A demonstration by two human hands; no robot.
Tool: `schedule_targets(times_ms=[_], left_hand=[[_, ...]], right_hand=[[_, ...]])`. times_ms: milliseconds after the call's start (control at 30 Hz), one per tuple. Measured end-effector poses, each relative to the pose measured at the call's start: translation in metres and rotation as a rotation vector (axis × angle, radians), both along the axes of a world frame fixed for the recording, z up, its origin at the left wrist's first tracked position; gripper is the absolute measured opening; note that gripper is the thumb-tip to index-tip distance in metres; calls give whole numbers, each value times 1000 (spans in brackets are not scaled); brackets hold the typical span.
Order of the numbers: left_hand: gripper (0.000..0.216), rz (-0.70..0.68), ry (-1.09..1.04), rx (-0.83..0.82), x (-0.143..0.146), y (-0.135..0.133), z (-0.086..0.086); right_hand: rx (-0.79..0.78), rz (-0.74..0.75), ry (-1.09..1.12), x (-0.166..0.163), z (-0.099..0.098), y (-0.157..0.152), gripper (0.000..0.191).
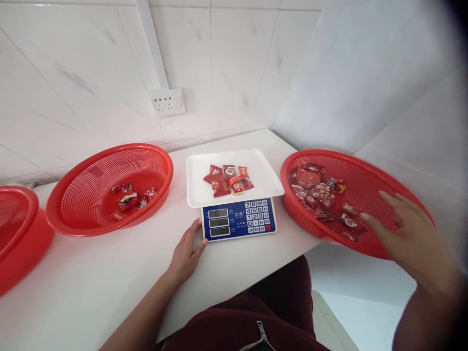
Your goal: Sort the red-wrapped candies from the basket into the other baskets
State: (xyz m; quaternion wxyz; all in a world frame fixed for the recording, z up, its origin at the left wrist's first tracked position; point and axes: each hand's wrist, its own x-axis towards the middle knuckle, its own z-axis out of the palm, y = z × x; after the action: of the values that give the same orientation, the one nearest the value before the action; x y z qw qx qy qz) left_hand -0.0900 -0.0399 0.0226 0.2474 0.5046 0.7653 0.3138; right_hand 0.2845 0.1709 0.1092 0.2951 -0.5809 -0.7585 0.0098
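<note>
My left hand [187, 253] rests flat on the white table, fingers stretched out, touching the left front corner of the blue electronic scale [239, 219]. The scale's white tray [204, 170] holds several red-wrapped candies [229, 179]. My right hand [405, 229] reaches into the red mesh basket [365, 165] on the right with fingers spread, its fingertips at the pile of wrapped candies [321, 197]. It holds nothing that I can see.
A second red mesh basket [109, 165] with a few candies [129, 197] stands left of the scale. Another red basket [14, 229] is cut off at the far left. A wall socket [168, 101] sits on the tiled wall behind. The table's front edge is near my lap.
</note>
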Motion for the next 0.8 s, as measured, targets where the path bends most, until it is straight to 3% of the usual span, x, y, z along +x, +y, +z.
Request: schedule_targets(times_ms=[67,133,167,233,333,400,533,667,733,800], left_hand=[[55,9,8,-1,0,0,0],[55,17,17,-2,1,1,0],[55,22,22,-3,1,2,0],[54,31,28,0,2,2,0],[53,45,22,26,4,-1,0],[50,70,45,82,5,-5,2],[45,168,329,311,-3,-17,18],[49,279,702,531,-33,-26,52],[49,352,828,535,-56,-29,73],[50,473,879,437,-84,-34,94]], right_hand=[[114,-37,105,-14,-3,-16,46],[238,19,327,-37,-10,-37,34],[294,74,426,-50,-15,-47,27],[267,334,408,-76,-28,-66,10],[-76,764,308,-111,-53,-86,16],[-265,907,234,-129,-69,-95,23],[-445,929,179,-150,-91,-101,28],[-559,896,249,-152,-98,-99,31],[-598,883,297,-151,-98,-98,32],[-619,877,318,-150,-97,-98,32]])
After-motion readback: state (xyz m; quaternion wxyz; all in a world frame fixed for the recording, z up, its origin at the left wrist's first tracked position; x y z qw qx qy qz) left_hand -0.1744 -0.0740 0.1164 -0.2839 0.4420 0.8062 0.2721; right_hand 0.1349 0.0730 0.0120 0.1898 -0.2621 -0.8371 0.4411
